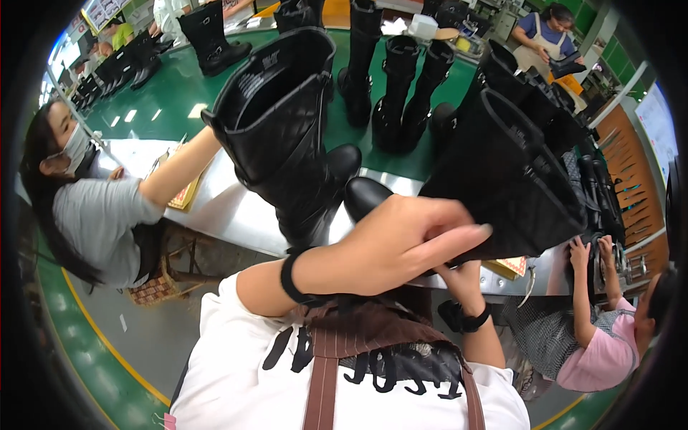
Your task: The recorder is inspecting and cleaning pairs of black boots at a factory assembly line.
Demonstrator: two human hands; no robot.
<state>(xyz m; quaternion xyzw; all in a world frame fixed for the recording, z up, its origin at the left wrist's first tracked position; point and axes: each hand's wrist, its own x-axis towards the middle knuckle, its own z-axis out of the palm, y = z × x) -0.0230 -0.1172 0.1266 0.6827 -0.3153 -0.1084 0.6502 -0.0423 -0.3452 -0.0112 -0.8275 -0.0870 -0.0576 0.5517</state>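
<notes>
A tall black boot [502, 190] leans over the near edge of the bench, its wide opening toward the upper right and what looks like its rounded toe [368, 197] to the left. My left hand [419, 236] crosses in front of it, fingers curled and thumb pressed in, slightly blurred; whatever it pinches is hidden. Below, my right hand [462, 279] grips the boot's underside, its fingers partly covered. Another tall black boot [279, 150] stands to the left, where a co-worker's arm [186, 168] reaches behind its shaft.
Several black boots [398, 93] stand on the green bench top [168, 107], which has a metal edge strip [215, 208]. A masked co-worker [100, 193] sits at the left; another in pink [595, 344] works at the right. Across the bench a person [548, 43] handles a boot.
</notes>
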